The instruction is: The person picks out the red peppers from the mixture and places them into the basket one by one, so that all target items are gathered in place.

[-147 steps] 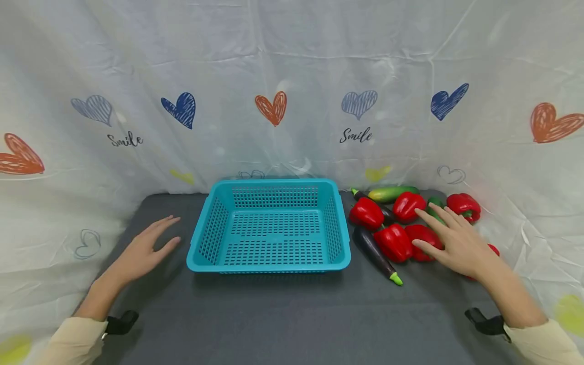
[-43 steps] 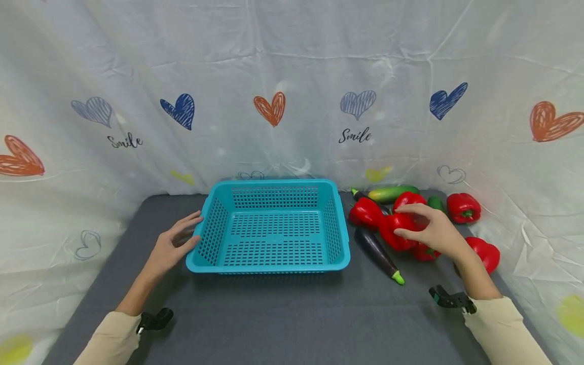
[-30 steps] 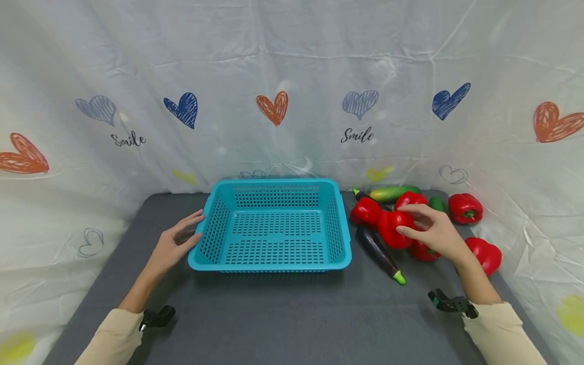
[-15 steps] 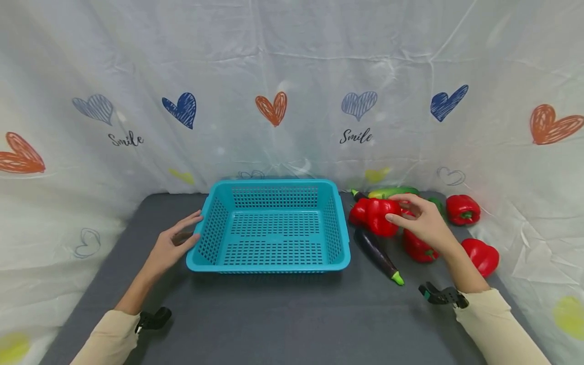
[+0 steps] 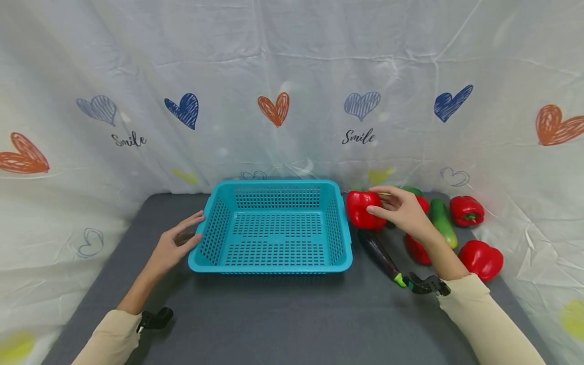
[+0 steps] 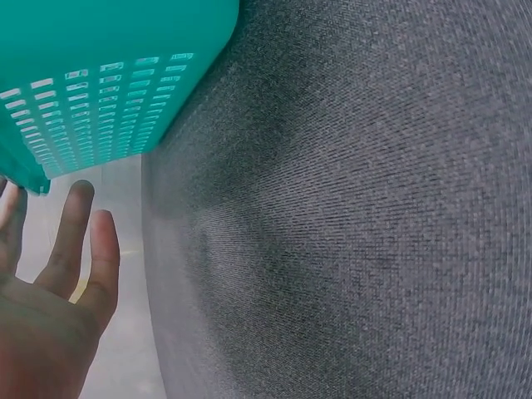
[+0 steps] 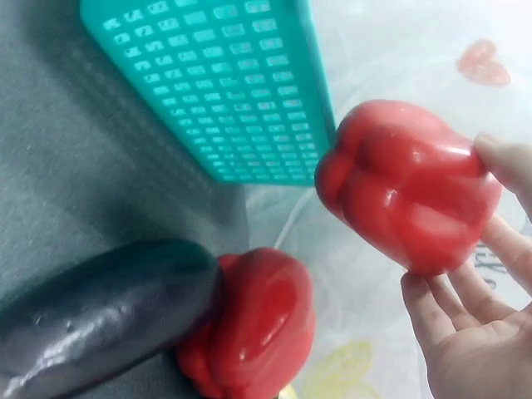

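My right hand [image 5: 403,210] pinches a glossy red bell pepper [image 5: 360,210] between thumb and fingers, close beside the right rim of a blue plastic basket [image 5: 269,268]. In the right wrist view this pepper [image 7: 407,187] is held above the table, near the perforated basket wall [image 7: 241,91]. Below it lie a dark eggplant [image 7: 100,320] and another red pepper [image 7: 258,324]. My left hand [image 5: 166,248] rests fingertips and thumb at the basket's left rim. The left wrist view shows the left hand [image 6: 50,324] with extended fingers by the basket's outer side [image 6: 108,33].
Right of the basket, the eggplant [image 5: 378,253] lies slanted on the grey cloth [image 5: 283,319]. Behind my right arm are a green cucumber [image 5: 441,223] and more red peppers, one at the front [image 5: 481,259] and one at the back [image 5: 466,211]. A white heart-printed curtain [image 5: 310,61] stands behind.
My right hand has picked the red bell pepper from the pile and carried it left toward the basket, uncovering the cucumber. My left hand has come in to the basket's left rim and stayed.
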The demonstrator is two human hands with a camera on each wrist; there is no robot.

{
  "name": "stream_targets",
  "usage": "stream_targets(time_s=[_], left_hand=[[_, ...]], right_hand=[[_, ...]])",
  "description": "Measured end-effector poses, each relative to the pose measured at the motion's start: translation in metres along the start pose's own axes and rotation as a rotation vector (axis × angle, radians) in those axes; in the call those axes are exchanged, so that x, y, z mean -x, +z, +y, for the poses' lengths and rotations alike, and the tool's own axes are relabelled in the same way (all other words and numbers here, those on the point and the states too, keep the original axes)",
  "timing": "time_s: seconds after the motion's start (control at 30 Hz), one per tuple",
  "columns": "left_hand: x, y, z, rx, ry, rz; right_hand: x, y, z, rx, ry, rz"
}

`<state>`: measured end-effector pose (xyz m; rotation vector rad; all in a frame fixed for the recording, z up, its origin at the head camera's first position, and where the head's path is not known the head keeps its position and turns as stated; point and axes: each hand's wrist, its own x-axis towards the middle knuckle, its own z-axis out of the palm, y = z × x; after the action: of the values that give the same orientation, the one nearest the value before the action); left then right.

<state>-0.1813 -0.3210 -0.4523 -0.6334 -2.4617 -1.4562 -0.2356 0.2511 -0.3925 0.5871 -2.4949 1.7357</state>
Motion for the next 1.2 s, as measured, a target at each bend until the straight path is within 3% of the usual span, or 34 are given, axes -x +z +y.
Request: stream_targets(time_s=[0.4,0.6,1.2], left_hand=[[-0.002,0.001,0.0,0.004,0.006,0.001],[-0.002,0.001,0.0,0.001,-0.005,-0.004],[-0.001,-0.002,0.002,-0.008,-0.019,-0.015]], right_hand=[[-0.019,0.01,-0.012,-0.02,-0.038,-0.053],[-0.034,0.012,-0.021,-0.016,-0.074,-0.038],[-0.062,0.042,-0.028,-0.14,-0.117,-0.123]])
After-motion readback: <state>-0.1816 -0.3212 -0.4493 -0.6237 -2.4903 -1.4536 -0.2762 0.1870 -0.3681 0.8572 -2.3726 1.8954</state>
